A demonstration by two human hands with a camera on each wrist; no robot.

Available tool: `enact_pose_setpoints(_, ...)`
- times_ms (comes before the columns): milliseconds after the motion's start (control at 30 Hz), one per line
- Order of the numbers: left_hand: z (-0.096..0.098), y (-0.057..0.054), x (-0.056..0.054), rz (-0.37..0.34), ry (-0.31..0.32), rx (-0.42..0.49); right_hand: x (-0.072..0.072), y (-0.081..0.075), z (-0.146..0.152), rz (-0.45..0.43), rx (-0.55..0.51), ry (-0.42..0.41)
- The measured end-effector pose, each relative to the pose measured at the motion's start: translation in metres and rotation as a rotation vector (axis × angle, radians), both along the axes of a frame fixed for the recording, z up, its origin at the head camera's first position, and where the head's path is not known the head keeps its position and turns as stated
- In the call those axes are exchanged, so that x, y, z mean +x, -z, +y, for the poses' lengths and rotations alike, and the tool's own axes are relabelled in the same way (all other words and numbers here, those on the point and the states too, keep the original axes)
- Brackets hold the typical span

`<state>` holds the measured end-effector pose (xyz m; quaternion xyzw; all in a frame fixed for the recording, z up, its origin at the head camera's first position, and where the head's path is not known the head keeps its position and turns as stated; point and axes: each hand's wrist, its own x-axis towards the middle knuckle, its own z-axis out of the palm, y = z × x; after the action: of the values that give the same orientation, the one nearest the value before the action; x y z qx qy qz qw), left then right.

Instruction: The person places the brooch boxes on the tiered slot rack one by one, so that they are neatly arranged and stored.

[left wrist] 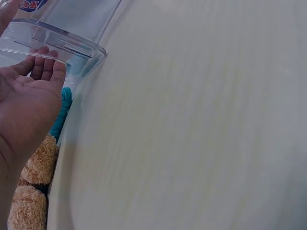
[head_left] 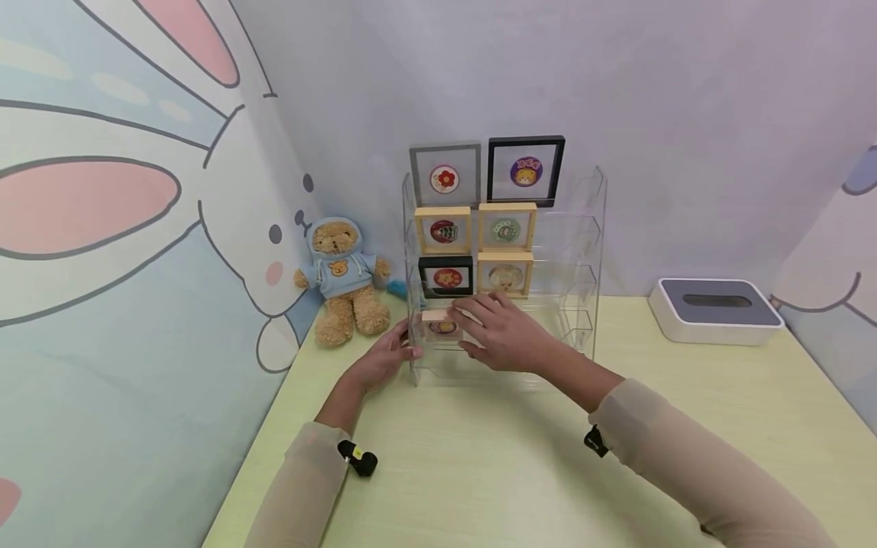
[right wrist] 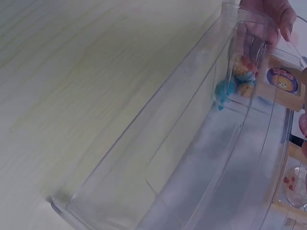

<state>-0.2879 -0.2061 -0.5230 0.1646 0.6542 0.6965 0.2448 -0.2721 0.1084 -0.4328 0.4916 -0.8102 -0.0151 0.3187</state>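
Observation:
A clear acrylic rack (head_left: 507,374) with several tiers stands on the table. My left hand (head_left: 384,361) grips its left side near the bottom, thumb in front; in the left wrist view, the fingers of the left hand (left wrist: 36,91) show behind the clear edge. In the lowest tier, at the left, sits a small light-wood picture frame (head_left: 442,329) with a round bear picture, also visible in the right wrist view as a wood frame (right wrist: 283,81). My right hand (head_left: 503,332) touches its upper right edge with outstretched fingers. The right wrist view cuts off most of that hand.
Above stand a grey frame (head_left: 445,176), a black frame (head_left: 526,172), wood frames (head_left: 507,228) and a smaller black frame (head_left: 446,277). A teddy bear (head_left: 345,278) in a blue hoodie sits left of the rack. A white-and-grey tissue box (head_left: 714,310) lies to the right.

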Motion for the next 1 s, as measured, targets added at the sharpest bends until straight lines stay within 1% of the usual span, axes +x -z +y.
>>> enact_pose_setpoints(167,0.001,0.001,-0.001,0.003,0.001,-0.002,0.007,-0.009,0.019,-0.007,-0.019,0.006)
enact_pose_setpoints(333,0.001,0.000,0.000,0.010,0.008,-0.007,0.015,-0.013,0.045,-0.063,-0.044,0.000)
enact_pose_setpoints(533,0.001,-0.002,0.000,-0.005,0.013,-0.012,0.028,-0.013,0.082,-0.135,-0.088,0.017)
enact_pose_setpoints(667,0.002,-0.002,0.000,-0.008,0.020,-0.020,0.039,-0.010,0.107,-0.164,-0.117,0.036)
enact_pose_setpoints(800,0.001,-0.002,0.000,-0.013,0.011,-0.019,0.052,-0.007,0.132,-0.186,-0.129,0.065)
enact_pose_setpoints(1000,0.001,-0.002,0.001,-0.013,-0.001,-0.030,0.075,-0.001,0.166,-0.186,-0.142,0.123)
